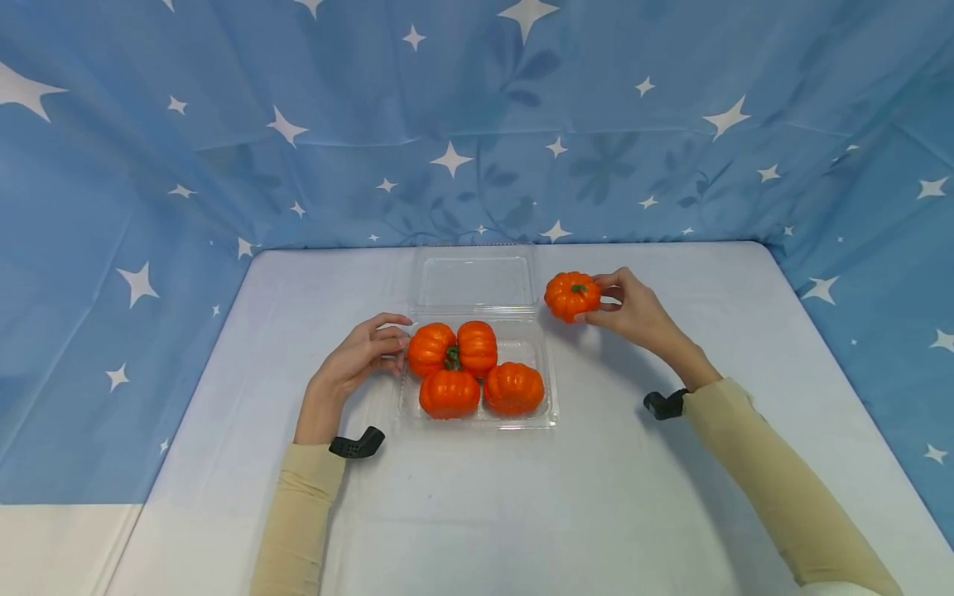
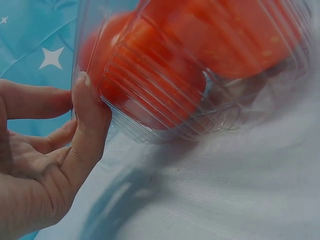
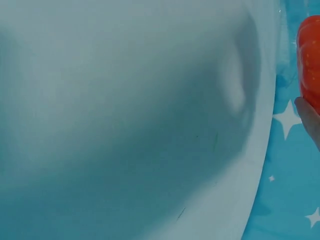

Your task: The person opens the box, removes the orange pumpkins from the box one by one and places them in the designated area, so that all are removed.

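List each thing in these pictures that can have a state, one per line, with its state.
Lid: open, folded back from the tray.
Tray: partly filled, with bare space at its far right corner.
Four pumpkins: inside the tray.
Fifth pumpkin: held, outside the tray.
Left hand: pinching the tray's edge.
Right hand: gripping the fifth pumpkin.

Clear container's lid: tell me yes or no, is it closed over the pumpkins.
No, the lid lies open behind the tray, leaving the four orange pumpkins there uncovered.
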`<state>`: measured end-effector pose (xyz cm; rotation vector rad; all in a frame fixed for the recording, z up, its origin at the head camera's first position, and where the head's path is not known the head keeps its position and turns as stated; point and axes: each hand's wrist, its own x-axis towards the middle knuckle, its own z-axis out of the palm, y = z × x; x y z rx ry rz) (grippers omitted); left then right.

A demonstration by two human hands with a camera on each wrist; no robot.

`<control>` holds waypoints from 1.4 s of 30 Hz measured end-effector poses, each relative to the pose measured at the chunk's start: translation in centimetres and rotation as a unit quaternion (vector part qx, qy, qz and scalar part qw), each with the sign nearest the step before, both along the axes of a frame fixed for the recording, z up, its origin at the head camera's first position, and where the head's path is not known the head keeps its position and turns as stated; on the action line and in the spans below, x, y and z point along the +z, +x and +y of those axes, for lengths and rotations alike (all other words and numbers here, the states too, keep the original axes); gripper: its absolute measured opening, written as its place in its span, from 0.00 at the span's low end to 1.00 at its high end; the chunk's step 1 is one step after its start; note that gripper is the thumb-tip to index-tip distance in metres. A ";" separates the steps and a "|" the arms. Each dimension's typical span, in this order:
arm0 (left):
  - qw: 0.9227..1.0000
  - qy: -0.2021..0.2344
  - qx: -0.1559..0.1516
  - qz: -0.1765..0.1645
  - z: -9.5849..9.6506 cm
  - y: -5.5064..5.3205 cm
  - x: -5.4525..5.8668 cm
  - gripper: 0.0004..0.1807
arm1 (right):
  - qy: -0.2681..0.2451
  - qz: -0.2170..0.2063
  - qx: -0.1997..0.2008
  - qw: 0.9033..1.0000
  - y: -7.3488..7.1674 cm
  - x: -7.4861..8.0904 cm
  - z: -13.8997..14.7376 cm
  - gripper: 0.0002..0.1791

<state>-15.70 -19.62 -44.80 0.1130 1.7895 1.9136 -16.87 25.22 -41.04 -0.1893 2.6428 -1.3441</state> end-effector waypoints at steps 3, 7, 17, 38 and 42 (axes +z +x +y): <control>1.000 -0.001 0.000 0.002 0.0 0.0 0.0 0.24 | 0.016 -0.012 -0.016 1.000 -0.5 -0.3 0.1 0.36; 1.000 -0.002 0.000 0.004 -0.1 0.1 0.0 0.24 | 0.033 -0.022 -0.031 0.999 -1.3 -0.8 0.3 0.38; 1.000 -0.004 0.003 0.002 0.0 0.0 0.0 0.25 | 0.060 -0.048 -0.065 0.995 -3.1 -2.2 1.3 0.41; 1.000 -0.002 -0.009 0.002 0.1 0.2 0.3 0.25 | 0.012 -0.055 -0.095 0.994 -4.4 -3.5 2.2 0.51; 1.000 0.002 -0.008 -0.003 0.2 0.2 0.3 0.25 | 0.015 -0.053 -0.082 0.995 -4.3 -3.5 2.3 0.51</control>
